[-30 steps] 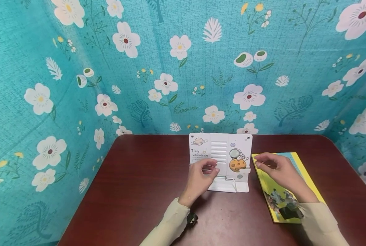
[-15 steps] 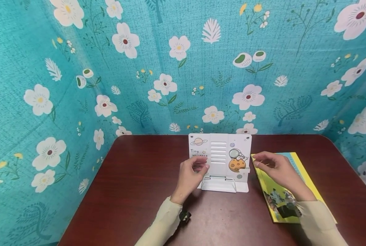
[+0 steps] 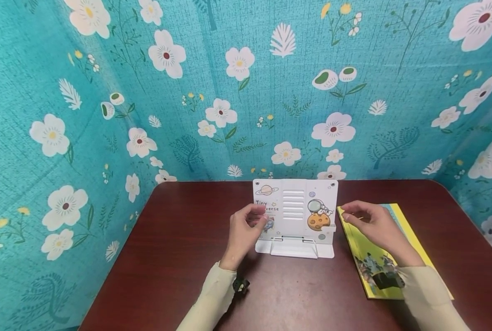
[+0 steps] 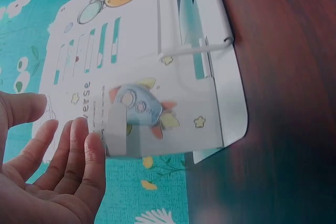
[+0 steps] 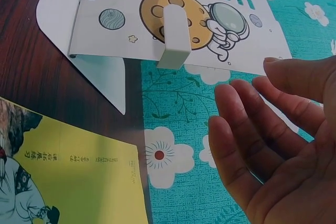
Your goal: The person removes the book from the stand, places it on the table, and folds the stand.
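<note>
A white book stand (image 3: 294,207) with a printed astronaut, planet and rocket stands upright on the table, its wire holder (image 3: 294,247) folded out over the base. My left hand (image 3: 244,230) hovers at the stand's left side, fingers loosely bent and holding nothing; in the left wrist view its fingertips are beside the white page clip (image 4: 116,129). Just right of the stand, my right hand (image 3: 371,225) hangs with relaxed fingers and nothing in them. It overlaps the yellow book (image 3: 411,239) in the head view. Another page clip (image 5: 176,38) sits on the stand's right edge.
The dark reddish-brown table (image 3: 179,239) carries the stand near its back edge and the book flat at the right. Behind and beside it hangs a teal curtain (image 3: 229,115) with white flowers.
My left hand has moved left, from in front of the stand to its left side, uncovering more of the wire holder and base. The right hand has barely moved.
</note>
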`<state>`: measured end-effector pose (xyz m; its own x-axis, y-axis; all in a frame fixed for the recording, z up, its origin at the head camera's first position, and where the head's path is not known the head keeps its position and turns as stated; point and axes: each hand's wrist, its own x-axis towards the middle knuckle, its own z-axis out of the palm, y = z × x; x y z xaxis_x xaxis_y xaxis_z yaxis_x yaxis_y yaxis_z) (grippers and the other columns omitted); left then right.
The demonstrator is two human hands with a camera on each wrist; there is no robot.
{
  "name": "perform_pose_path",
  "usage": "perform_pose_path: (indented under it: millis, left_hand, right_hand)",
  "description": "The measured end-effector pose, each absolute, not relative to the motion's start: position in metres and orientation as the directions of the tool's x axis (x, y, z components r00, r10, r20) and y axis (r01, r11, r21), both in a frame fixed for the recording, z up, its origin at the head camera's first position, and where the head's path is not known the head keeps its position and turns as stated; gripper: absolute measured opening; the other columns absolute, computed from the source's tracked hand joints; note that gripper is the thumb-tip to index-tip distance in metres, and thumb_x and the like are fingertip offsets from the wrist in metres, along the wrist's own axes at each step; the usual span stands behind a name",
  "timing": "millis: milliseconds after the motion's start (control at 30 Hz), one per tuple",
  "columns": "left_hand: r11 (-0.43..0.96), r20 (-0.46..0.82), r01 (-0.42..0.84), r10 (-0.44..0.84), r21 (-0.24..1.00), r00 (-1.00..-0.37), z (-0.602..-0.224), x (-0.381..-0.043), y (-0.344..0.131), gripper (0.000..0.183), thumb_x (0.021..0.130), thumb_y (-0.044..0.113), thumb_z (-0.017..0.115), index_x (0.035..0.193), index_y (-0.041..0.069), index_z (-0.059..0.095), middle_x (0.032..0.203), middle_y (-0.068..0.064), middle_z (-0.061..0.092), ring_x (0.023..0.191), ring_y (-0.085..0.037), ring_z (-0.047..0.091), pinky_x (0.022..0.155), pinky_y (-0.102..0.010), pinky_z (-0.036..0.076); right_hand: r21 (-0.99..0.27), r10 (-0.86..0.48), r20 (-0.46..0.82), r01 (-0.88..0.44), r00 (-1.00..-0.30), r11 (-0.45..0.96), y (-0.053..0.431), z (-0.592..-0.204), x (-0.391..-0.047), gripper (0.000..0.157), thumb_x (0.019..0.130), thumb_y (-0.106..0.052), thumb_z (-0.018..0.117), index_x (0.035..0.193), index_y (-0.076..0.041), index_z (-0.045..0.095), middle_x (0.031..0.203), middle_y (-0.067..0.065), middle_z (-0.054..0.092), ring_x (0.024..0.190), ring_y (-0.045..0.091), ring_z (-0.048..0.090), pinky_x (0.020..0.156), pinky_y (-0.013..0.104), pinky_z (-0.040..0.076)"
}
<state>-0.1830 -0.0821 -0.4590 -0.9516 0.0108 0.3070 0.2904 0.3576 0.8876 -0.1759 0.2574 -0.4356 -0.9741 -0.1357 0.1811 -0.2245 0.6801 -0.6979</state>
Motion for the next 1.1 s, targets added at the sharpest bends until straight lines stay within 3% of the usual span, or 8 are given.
perform_pose_path:
  millis: [500, 767, 1000, 1100]
  left_hand:
    - [0.422, 0.307, 0.239, -0.099, 0.874, -0.946, -0.468, -0.192, -0.096, 0.015, 0.092, 0.011, 0.078, 0.107, 0.012, 0.077, 0.101, -0.005, 0.079, 0.086, -0.015, 0.075, 0.078, -0.026, 0.063]
    - [0.408, 0.275, 0.198, -0.139, 0.891, -0.951, -0.479, -0.198, -0.100, 0.013, 0.091, 0.010, 0.079, 0.103, 0.011, 0.074, 0.099, -0.007, 0.078, 0.084, -0.015, 0.074, 0.076, -0.022, 0.062]
    - [0.420, 0.278, 0.203, -0.124, 0.884, -0.953, -0.481, -0.198, -0.099, 0.013, 0.092, 0.008, 0.078, 0.104, 0.010, 0.077, 0.099, -0.008, 0.078, 0.084, -0.017, 0.074, 0.076, -0.031, 0.064]
    - [0.419, 0.280, 0.207, -0.121, 0.884, -0.952, -0.481, -0.200, -0.099, 0.012, 0.092, 0.007, 0.077, 0.104, 0.010, 0.077, 0.098, -0.008, 0.078, 0.083, -0.016, 0.073, 0.075, -0.028, 0.063]
  right_hand:
    - [-0.703, -0.113, 0.160, -0.194, -0.981, 0.684, 0.251, -0.440, -0.179, 0.022, 0.099, -0.017, 0.072, 0.118, -0.005, 0.074, 0.110, 0.015, 0.078, 0.087, 0.012, 0.070, 0.071, 0.020, 0.056]
    - [-0.719, -0.115, 0.150, -0.188, -0.982, 0.669, 0.246, -0.442, -0.182, 0.019, 0.099, -0.015, 0.072, 0.115, -0.006, 0.074, 0.105, 0.014, 0.079, 0.087, 0.028, 0.075, 0.071, 0.021, 0.056]
    - [-0.736, -0.103, 0.132, -0.167, -0.986, 0.656, 0.245, -0.446, -0.185, 0.015, 0.101, -0.015, 0.069, 0.112, -0.006, 0.073, 0.098, 0.012, 0.078, 0.083, 0.020, 0.073, 0.071, 0.021, 0.055]
    - [-0.734, -0.095, 0.153, -0.178, -0.984, 0.655, 0.243, -0.448, -0.187, 0.013, 0.100, -0.013, 0.069, 0.109, -0.006, 0.073, 0.096, 0.012, 0.079, 0.081, 0.019, 0.073, 0.069, 0.021, 0.054]
